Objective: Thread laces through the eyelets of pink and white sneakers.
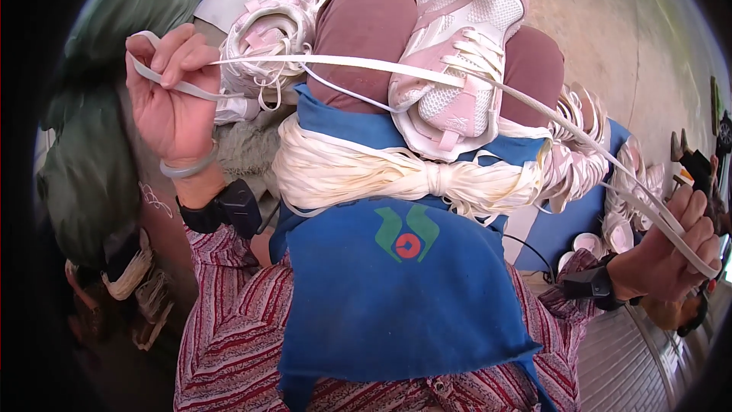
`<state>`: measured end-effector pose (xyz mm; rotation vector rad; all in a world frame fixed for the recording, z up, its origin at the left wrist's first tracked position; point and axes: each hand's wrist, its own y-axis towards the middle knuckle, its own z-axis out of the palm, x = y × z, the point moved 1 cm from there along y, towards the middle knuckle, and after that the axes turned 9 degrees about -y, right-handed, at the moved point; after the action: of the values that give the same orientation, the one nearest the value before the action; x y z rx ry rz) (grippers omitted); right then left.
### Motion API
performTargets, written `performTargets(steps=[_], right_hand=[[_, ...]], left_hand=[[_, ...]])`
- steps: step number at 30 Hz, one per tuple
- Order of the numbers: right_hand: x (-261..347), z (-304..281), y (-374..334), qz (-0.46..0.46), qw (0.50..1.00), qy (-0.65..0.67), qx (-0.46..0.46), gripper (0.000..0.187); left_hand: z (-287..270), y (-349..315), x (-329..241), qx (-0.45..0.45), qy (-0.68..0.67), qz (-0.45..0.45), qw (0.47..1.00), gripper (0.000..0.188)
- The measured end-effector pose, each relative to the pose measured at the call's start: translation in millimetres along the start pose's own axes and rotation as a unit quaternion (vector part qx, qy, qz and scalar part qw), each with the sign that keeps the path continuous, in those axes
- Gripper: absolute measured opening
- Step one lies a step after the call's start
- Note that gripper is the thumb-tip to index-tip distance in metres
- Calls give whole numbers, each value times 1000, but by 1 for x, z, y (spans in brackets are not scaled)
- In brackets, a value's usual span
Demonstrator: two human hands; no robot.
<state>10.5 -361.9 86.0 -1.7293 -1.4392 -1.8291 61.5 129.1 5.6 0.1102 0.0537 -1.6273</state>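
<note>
A pink and white sneaker (pixel 465 53) rests on my lap between my knees, its toe pointing away and its heel toward me. White laces (pixel 343 61) run from its eyelets out to both sides, stretched taut. My left hand (pixel 174 84), raised at the upper left, has its fingers curled round one lace, which loops over it. Far out at the right, my right hand (pixel 671 248) is closed on the other lace, a doubled strand crossing the fingers. A tied bundle of cream laces (pixel 381 172) lies across my lap over the blue apron (pixel 404 290).
More pink and white sneakers (pixel 271 30) sit beyond my left knee. Others (pixel 583 145) are by my right thigh, with further shoes (pixel 633 191) behind them. Dark green cloth (pixel 99 168) hangs at the left. Concrete floor (pixel 610 38) shows at the upper right.
</note>
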Motion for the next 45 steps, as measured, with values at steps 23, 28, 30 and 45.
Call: performTargets(steps=[23,28,30,45], right_hand=[[-30,147,-76,21,908,-100,406,10],[-29,146,-77,29,899,-130,418,12],[-31,146,-78,61,898,-127,418,13],[-32,132,-67,26,880,-114,461,17]], left_hand=[[-8,21,145,203,805,24,557,11],[-8,23,151,231,829,68,504,12],[-5,24,152,227,834,75,497,12],[-28,49,127,123,831,-198,505,23]])
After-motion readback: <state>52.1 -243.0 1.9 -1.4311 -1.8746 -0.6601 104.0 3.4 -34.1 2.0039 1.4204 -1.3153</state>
